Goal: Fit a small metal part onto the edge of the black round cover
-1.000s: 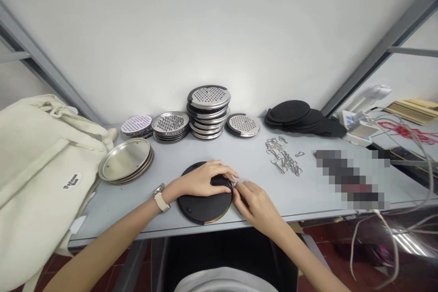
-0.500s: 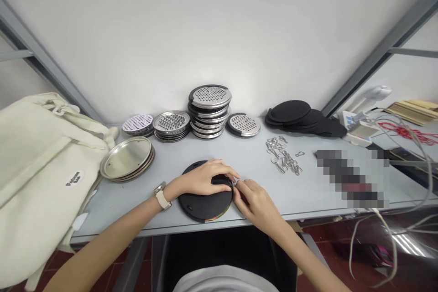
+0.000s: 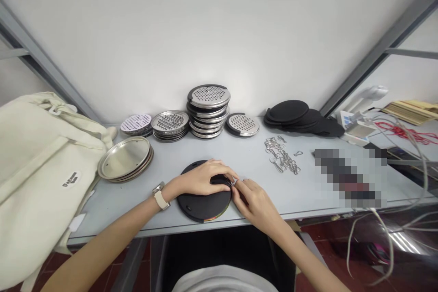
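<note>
A black round disc with small slots and a coloured strip on its near right edge lies flat on the table in front of me. My left hand rests across its top, thumb and fingers curved around the right edge. At that edge my right hand pinches a small metal clip, mostly hidden between the fingertips. Similar metal clips lie in a loose pile farther right.
Along the wall stand stacks of round metal graters, with a single grater beside them. Metal plates lie left, near a cream bag. Black discs overlap at the back right. White cables hang at the right.
Both hands stay at the disc's right edge with hardly any movement. The metal clip shows less between the fingers now. The view shifts slightly.
</note>
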`<act>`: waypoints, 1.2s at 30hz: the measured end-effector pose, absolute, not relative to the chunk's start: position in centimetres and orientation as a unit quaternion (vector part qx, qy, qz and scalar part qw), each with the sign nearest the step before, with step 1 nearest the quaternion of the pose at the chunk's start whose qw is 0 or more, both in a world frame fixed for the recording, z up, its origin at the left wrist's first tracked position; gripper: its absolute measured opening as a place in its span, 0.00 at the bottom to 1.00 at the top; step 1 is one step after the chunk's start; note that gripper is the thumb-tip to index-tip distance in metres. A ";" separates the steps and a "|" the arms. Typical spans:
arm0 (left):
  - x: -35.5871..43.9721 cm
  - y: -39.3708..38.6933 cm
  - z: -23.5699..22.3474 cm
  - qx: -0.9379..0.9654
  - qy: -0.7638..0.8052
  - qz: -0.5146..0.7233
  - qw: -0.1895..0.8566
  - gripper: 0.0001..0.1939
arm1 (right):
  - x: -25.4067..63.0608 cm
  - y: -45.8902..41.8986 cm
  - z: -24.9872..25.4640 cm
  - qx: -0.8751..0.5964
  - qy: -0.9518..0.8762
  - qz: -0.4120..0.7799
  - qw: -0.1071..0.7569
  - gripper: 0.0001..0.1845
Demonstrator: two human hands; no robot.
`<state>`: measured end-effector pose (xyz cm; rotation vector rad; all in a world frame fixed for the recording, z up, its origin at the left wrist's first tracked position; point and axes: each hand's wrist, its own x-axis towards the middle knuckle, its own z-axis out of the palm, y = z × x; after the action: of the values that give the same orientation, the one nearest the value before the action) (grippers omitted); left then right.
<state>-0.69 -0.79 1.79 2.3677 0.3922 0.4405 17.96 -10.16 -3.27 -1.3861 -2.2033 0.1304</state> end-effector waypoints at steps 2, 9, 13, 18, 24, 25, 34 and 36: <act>-0.7 -0.8 1.8 0.911 0.150 0.169 0.344 0.15 | 18.0 -10.1 -3.2 -0.513 -0.814 0.047 0.269 0.10; -0.7 -0.8 1.7 0.906 0.156 0.174 0.352 0.16 | 17.8 -10.2 -3.2 -0.520 -0.803 0.060 0.286 0.08; -0.7 -0.8 1.8 0.906 0.155 0.174 0.354 0.16 | 17.8 -10.2 -3.4 -0.532 -0.795 0.069 0.283 0.07; -0.8 -0.7 1.8 0.907 0.155 0.173 0.352 0.16 | 17.8 -10.2 -3.3 -0.534 -0.791 0.082 0.288 0.06; -0.7 -0.6 1.5 0.910 0.154 0.175 0.343 0.16 | 17.9 -10.0 -3.5 -0.535 -0.786 0.107 0.291 0.05; -0.7 -0.6 1.5 0.910 0.153 0.177 0.343 0.16 | 18.0 -9.9 -3.6 -0.535 -0.785 0.108 0.293 0.05; -0.8 -0.8 1.6 0.906 0.163 0.173 0.350 0.17 | 17.9 -9.9 -3.7 -0.531 -0.792 0.072 0.292 0.06; -0.8 -0.8 1.6 0.906 0.161 0.173 0.350 0.16 | 17.8 -9.9 -3.6 -0.532 -0.794 0.066 0.287 0.05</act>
<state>-0.79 -0.77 1.64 2.3476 0.4174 0.4483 17.83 -9.94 -3.56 -1.4211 -2.1221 0.1773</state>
